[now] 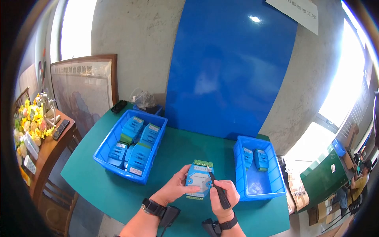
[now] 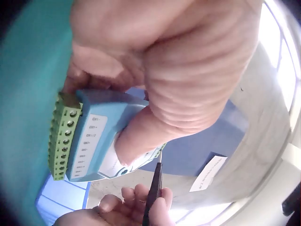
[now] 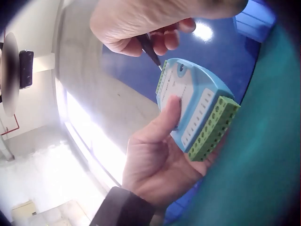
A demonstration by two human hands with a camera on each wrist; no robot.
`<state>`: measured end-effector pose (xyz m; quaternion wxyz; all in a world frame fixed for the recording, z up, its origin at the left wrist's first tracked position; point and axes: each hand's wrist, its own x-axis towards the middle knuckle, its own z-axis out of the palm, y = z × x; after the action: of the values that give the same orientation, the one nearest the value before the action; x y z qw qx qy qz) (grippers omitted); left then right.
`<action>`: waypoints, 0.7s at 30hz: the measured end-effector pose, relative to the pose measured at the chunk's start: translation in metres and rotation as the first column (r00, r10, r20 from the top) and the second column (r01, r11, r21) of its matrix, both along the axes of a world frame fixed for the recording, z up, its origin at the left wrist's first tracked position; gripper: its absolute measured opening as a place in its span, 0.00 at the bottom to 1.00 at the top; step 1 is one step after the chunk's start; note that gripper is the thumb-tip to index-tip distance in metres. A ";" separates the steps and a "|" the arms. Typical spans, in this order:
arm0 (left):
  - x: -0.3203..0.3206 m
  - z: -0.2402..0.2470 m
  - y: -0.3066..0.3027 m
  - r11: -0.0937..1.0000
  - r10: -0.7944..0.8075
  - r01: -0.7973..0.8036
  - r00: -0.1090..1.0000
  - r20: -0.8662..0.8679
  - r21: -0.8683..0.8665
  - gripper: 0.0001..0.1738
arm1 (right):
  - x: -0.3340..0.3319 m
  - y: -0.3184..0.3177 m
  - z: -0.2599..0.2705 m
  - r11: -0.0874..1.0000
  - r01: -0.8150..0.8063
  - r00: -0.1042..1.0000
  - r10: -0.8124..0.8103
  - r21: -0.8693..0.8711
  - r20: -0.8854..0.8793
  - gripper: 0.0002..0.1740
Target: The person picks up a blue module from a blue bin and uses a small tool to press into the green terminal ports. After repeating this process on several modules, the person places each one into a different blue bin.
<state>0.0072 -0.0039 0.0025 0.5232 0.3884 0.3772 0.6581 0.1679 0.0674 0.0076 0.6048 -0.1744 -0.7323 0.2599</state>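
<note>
My left hand (image 1: 177, 185) grips a light-blue electronic module (image 1: 199, 179) with green terminal strips along two edges, just above the green table (image 1: 98, 173); the thumb lies across its white label (image 3: 181, 106). My right hand (image 1: 224, 194) holds a black screwdriver (image 1: 219, 191), and its tip touches the module's far green terminal strip (image 3: 161, 77). In the left wrist view the module (image 2: 94, 141) shows under my thumb, with the near green strip (image 2: 62, 136) at left and the screwdriver (image 2: 154, 193) below.
A blue bin (image 1: 103, 149) holding several similar modules stands to the left. A second blue bin (image 1: 241, 173) with two modules stands right of my hands. A blue panel (image 1: 229, 67) leans on the wall behind. A wooden side table with flowers (image 1: 33, 118) is far left.
</note>
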 end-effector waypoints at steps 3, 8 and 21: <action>0.001 -0.007 0.005 0.995 0.099 -0.099 0.995 0.019 0.000 0.39 | -0.003 -0.004 -0.003 0.988 -0.088 0.990 0.073 -0.126 -0.120 0.12; 0.001 0.003 0.004 0.978 0.208 -0.192 0.890 0.406 -0.082 0.30 | -0.008 -0.008 0.005 0.932 -0.110 0.977 0.037 -0.345 -0.212 0.10; 0.003 -0.003 0.002 0.994 0.095 -0.077 0.956 0.277 -0.076 0.25 | 0.003 0.011 0.018 0.840 -0.185 0.980 0.194 -0.511 -0.035 0.15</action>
<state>0.0103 -0.0015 -0.0008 0.5543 0.2574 0.3368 0.7162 0.1709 0.0786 0.0251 0.5014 -0.2578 -0.6562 0.5016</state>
